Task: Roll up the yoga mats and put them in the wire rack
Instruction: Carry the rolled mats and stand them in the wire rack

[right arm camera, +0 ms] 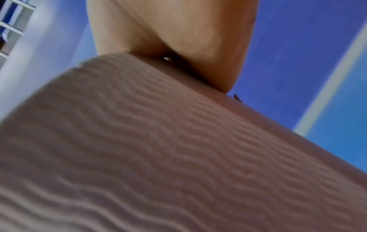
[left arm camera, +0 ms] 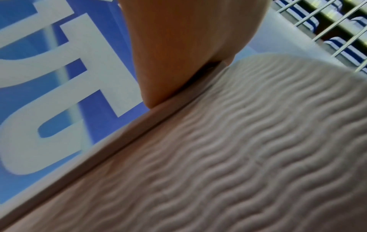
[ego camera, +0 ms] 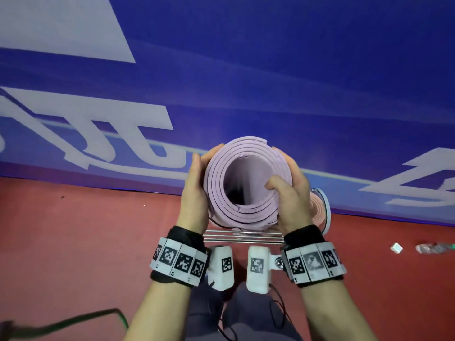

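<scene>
A rolled lilac yoga mat (ego camera: 246,150) stands end-up between my hands, its hollow core facing the head camera. My left hand (ego camera: 197,185) curls round its left side. My right hand (ego camera: 289,195) grips the right side, thumb hooked over the rim into the core. Just below the roll show the chrome bars of the wire rack (ego camera: 243,238). A second rolled pink mat (ego camera: 318,207) stands to the right behind my right hand. The wrist views show the mat's wavy texture (left arm camera: 238,149) (right arm camera: 139,149), my left hand (left arm camera: 178,47), my right hand (right arm camera: 174,31) and the rack's wires (left arm camera: 337,31).
A blue banner wall with white letters (ego camera: 270,70) rises close behind the rack. The floor (ego camera: 73,242) is red. A plastic bottle (ego camera: 430,248) and a small white packet (ego camera: 396,247) lie at the right. A green cable (ego camera: 73,321) runs along the lower left.
</scene>
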The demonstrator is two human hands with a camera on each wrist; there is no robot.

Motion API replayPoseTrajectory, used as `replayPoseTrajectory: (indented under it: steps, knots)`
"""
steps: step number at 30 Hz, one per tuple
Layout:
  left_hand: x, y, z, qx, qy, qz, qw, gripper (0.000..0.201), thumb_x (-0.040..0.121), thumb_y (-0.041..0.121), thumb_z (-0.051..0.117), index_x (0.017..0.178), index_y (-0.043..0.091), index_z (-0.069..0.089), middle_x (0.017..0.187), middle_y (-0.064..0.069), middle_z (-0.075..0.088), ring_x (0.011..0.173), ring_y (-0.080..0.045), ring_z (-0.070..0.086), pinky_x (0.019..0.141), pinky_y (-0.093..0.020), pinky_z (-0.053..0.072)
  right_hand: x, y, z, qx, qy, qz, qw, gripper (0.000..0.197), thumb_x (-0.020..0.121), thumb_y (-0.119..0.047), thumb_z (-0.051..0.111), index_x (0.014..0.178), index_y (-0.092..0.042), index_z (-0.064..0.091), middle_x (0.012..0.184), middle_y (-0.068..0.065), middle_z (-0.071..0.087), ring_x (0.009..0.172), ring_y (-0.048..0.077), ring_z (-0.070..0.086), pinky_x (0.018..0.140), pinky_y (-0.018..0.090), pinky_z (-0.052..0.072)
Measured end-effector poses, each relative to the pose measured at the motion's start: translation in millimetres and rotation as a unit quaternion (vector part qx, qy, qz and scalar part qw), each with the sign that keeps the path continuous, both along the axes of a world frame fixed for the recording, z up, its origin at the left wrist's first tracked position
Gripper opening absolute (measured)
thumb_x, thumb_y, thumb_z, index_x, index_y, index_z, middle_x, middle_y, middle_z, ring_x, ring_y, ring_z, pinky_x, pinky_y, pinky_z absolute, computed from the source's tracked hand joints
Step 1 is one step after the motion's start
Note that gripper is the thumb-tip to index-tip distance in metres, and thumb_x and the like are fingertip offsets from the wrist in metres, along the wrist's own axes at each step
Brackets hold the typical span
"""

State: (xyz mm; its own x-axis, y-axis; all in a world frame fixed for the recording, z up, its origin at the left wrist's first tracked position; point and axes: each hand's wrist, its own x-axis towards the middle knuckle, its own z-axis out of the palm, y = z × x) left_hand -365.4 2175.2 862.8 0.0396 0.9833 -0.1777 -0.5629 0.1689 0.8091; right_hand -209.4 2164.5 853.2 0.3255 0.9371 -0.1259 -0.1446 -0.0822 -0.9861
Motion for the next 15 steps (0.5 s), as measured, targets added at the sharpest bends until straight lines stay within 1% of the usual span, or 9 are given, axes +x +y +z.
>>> replayPoseTrajectory:
  steps: [2, 4, 6, 8, 9, 11, 13, 14, 15]
  knots:
    - [-1, 9, -15, -0.011, 0.003, -0.005, 1.000, 0.056, 0.104, 0.041, 0.027, 0.130, 0.002, 0.057, 0.127, -0.010, 0.067, 0.120, -0.022, 0.062, 0.095, -0.032, 0.054, -1, 8, -13, -0.013, 0.004, -0.008, 1.000, 0.065, 0.061, -0.003, 0.055, 0.125, -0.012, 0.064, 0.119, 0.002, 0.070, 0.109, 0.014, 0.064, 0.090, 0.026, 0.050]
    - [-1, 19, -31, -0.027, 0.008, 0.000, 1.000, 0.053, 0.106, 0.038, 0.027, 0.131, 0.001, 0.056, 0.125, -0.010, 0.067, 0.117, -0.022, 0.062, 0.093, -0.031, 0.054, -1, 17, -28, -0.019, -0.002, -0.013, 1.000, 0.067, 0.062, -0.002, 0.054, 0.129, -0.008, 0.062, 0.120, 0.003, 0.070, 0.107, 0.009, 0.064, 0.091, 0.024, 0.050]
    - [0, 32, -48, -0.041, 0.021, 0.000, 0.999, 0.051, 0.106, 0.038, 0.030, 0.130, 0.001, 0.056, 0.127, -0.013, 0.066, 0.118, -0.024, 0.061, 0.098, -0.036, 0.052, 1, 29, -43, -0.029, -0.018, -0.004, 0.999, 0.068, 0.064, -0.003, 0.053, 0.132, -0.006, 0.059, 0.120, 0.001, 0.069, 0.105, 0.003, 0.064, 0.089, 0.018, 0.049]
    - [1, 43, -63, -0.047, 0.056, 0.000, 0.997, 0.050, 0.105, 0.040, 0.036, 0.130, 0.002, 0.057, 0.133, -0.018, 0.062, 0.123, -0.029, 0.057, 0.107, -0.044, 0.047, 4, 43, -60, -0.053, -0.040, 0.022, 0.998, 0.068, 0.067, -0.007, 0.054, 0.135, -0.007, 0.057, 0.126, 0.001, 0.067, 0.109, -0.001, 0.062, 0.092, 0.014, 0.046]
    - [1, 48, -70, -0.051, 0.076, -0.004, 0.996, 0.050, 0.103, 0.042, 0.038, 0.129, 0.004, 0.057, 0.135, -0.019, 0.060, 0.126, -0.030, 0.056, 0.110, -0.047, 0.044, 6, 49, -70, -0.065, -0.055, 0.040, 0.996, 0.067, 0.069, -0.009, 0.055, 0.136, -0.008, 0.056, 0.127, 0.000, 0.066, 0.111, -0.002, 0.061, 0.095, 0.015, 0.045]
    - [1, 58, -89, -0.053, 0.123, -0.020, 0.991, 0.049, 0.100, 0.046, 0.046, 0.128, 0.009, 0.061, 0.136, -0.017, 0.061, 0.130, -0.032, 0.054, 0.113, -0.053, 0.039, 10, 59, -90, -0.093, -0.092, 0.068, 0.989, 0.066, 0.069, -0.018, 0.058, 0.134, -0.016, 0.058, 0.124, -0.004, 0.067, 0.114, 0.004, 0.061, 0.102, 0.025, 0.046]
    - [0, 66, -109, -0.058, 0.210, -0.035, 0.975, 0.042, 0.093, 0.049, 0.058, 0.123, 0.021, 0.065, 0.129, -0.007, 0.066, 0.126, -0.026, 0.058, 0.111, -0.050, 0.041, 11, 67, -112, -0.118, -0.121, 0.075, 0.983, 0.065, 0.068, -0.023, 0.059, 0.133, -0.020, 0.059, 0.122, -0.006, 0.068, 0.114, 0.009, 0.061, 0.105, 0.031, 0.045]
    - [0, 69, -122, -0.059, 0.249, -0.040, 0.966, 0.037, 0.090, 0.045, 0.063, 0.121, 0.024, 0.065, 0.125, -0.001, 0.068, 0.122, -0.019, 0.061, 0.110, -0.045, 0.043, 12, 71, -124, -0.123, -0.126, 0.077, 0.981, 0.065, 0.068, -0.022, 0.058, 0.133, -0.018, 0.059, 0.122, -0.006, 0.067, 0.114, 0.009, 0.061, 0.105, 0.030, 0.045]
    - [1, 72, -133, -0.056, 0.275, -0.050, 0.958, 0.036, 0.090, 0.037, 0.066, 0.122, 0.022, 0.063, 0.122, 0.002, 0.069, 0.117, -0.012, 0.062, 0.107, -0.039, 0.046, 13, 74, -136, -0.127, -0.128, 0.078, 0.981, 0.064, 0.069, -0.019, 0.057, 0.133, -0.016, 0.060, 0.122, -0.005, 0.067, 0.113, 0.007, 0.061, 0.104, 0.027, 0.046]
